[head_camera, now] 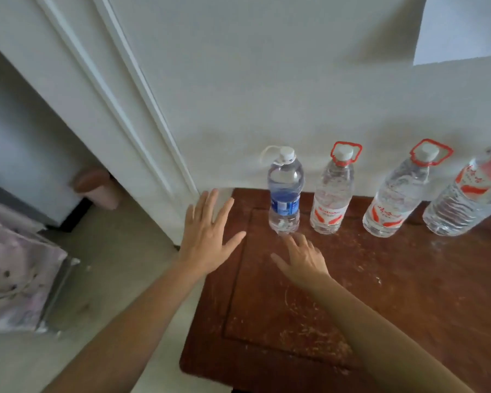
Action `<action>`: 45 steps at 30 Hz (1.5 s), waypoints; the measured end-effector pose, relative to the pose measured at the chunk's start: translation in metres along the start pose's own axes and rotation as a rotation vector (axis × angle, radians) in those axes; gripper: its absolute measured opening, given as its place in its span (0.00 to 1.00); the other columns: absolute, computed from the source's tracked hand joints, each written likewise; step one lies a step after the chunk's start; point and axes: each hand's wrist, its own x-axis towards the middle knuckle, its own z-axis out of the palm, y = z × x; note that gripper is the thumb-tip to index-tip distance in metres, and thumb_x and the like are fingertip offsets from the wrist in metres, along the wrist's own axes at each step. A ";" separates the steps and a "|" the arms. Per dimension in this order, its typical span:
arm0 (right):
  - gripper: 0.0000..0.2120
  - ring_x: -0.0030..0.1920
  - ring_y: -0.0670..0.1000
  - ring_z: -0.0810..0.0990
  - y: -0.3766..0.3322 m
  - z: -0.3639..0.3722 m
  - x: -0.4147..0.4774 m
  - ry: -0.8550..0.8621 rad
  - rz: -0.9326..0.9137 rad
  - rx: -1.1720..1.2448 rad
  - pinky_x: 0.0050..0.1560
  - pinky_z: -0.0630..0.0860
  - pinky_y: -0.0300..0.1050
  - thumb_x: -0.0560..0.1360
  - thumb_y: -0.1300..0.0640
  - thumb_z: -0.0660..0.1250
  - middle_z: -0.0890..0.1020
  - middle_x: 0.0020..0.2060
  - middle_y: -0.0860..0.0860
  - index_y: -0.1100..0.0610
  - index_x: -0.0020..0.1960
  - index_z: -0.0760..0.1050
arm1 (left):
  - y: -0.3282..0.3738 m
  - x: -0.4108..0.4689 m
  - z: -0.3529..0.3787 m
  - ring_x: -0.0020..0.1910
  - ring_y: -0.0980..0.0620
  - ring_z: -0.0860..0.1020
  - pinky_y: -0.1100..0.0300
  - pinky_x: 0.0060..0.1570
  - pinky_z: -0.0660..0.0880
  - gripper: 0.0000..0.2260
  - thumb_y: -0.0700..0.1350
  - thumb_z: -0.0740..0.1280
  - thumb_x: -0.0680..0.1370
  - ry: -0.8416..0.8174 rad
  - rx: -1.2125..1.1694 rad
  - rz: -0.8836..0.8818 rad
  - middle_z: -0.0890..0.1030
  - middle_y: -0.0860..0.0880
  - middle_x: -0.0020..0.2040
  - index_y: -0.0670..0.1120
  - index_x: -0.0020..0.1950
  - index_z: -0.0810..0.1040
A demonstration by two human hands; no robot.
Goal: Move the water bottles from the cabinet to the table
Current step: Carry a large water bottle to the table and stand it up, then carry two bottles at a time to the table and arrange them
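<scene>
4 water bottles stand upright in a row along the wall at the upper right of the frame: a blue-label bottle point(284, 194) at the left end, then 3 red-label bottles point(330, 199) point(391, 199) point(465, 199), the last cut by the right edge. All rest on the worn brown desk point(408, 293). The cabinet is not in view. The person's left hand point(207, 234) hovers over the desk's left edge, fingers spread and straight, holding nothing. The right hand point(301, 259) is just below the blue-label bottle's base, fingers also apart and empty; whether its fingertips touch the base cannot be told. The step reads as leaving this bottle standing and going for the next. To do it well, the right hand should draw straight back toward the bottom of the frame, not sideways, because the bottle is tall on a narrow base and a brush could tip it into its neighbour. Little desk remains left of the blue-label bottle, so a further bottle would likely sit better in a 2nd row in front, well in from the edge, gripped around its body with both hands.
</scene>
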 end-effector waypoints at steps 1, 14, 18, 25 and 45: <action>0.31 0.70 0.57 0.71 -0.012 0.004 -0.004 -0.012 -0.047 -0.003 0.68 0.71 0.56 0.80 0.34 0.56 0.67 0.74 0.53 0.44 0.79 0.57 | -0.010 -0.022 -0.005 0.75 0.35 0.63 0.32 0.66 0.66 0.31 0.65 0.58 0.80 -0.027 0.034 -0.069 0.64 0.37 0.77 0.45 0.75 0.70; 0.30 0.75 0.62 0.65 -0.340 0.034 -0.149 0.139 -0.812 -0.066 0.75 0.60 0.63 0.80 0.37 0.48 0.64 0.76 0.59 0.46 0.79 0.60 | -0.120 -0.376 -0.188 0.75 0.34 0.63 0.29 0.67 0.64 0.28 0.61 0.53 0.82 0.243 0.330 -0.863 0.65 0.38 0.77 0.47 0.76 0.69; 0.28 0.75 0.61 0.64 -0.463 0.073 -0.270 0.114 -1.034 -0.032 0.75 0.58 0.61 0.81 0.36 0.52 0.64 0.76 0.58 0.44 0.78 0.62 | -0.130 -0.562 -0.244 0.76 0.34 0.61 0.28 0.68 0.62 0.29 0.62 0.50 0.82 0.261 0.429 -1.100 0.63 0.38 0.78 0.47 0.77 0.67; 0.28 0.70 0.64 0.71 -0.627 0.168 -0.490 0.018 -1.450 0.034 0.70 0.66 0.65 0.81 0.36 0.55 0.72 0.71 0.61 0.49 0.74 0.70 | -0.098 -0.845 -0.324 0.78 0.34 0.58 0.28 0.69 0.60 0.30 0.63 0.48 0.82 0.203 0.546 -1.546 0.60 0.38 0.79 0.48 0.78 0.64; 0.32 0.80 0.64 0.54 -0.981 0.426 -0.959 -0.356 -2.256 0.159 0.77 0.53 0.68 0.82 0.31 0.44 0.57 0.80 0.59 0.45 0.81 0.59 | -0.115 -1.310 -0.437 0.81 0.43 0.43 0.37 0.77 0.46 0.31 0.66 0.43 0.81 0.108 0.627 -2.495 0.42 0.46 0.83 0.56 0.82 0.48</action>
